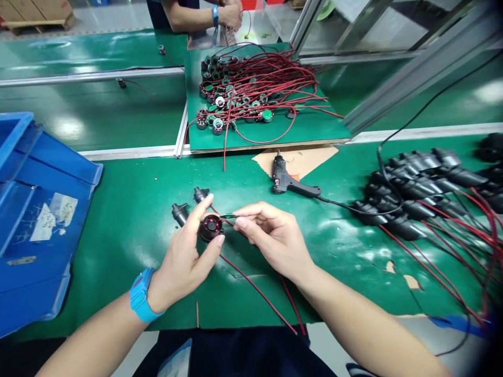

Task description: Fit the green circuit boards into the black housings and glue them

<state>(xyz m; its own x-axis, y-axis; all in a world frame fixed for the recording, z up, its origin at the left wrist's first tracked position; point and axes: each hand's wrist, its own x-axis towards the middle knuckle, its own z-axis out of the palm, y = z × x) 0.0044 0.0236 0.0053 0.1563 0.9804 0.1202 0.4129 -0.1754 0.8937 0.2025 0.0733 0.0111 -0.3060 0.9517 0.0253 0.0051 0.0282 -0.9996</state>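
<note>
Near the middle of the green table, my left hand (192, 251) holds a round black motor (211, 228) with dark red windings between thumb and fingers. Just to its right, my right hand (275, 235) pinches a thin dark piece (228, 215) that reaches the motor's upper right edge. What this piece is cannot be made out. Two black plastic housings (180, 213) lie beyond my left hand, the farther one partly behind its fingers. Red wires (259, 294) run from around the motor toward the table's front edge.
A black glue gun (288, 180) lies on cardboard (314, 158) ahead. Many wired motors (218, 124) cover a raised green board (306, 132). Blue bins (43, 209) stand left; black housings with red wires (408, 220) are piled right. Another person's hands (231, 15) are at the far side.
</note>
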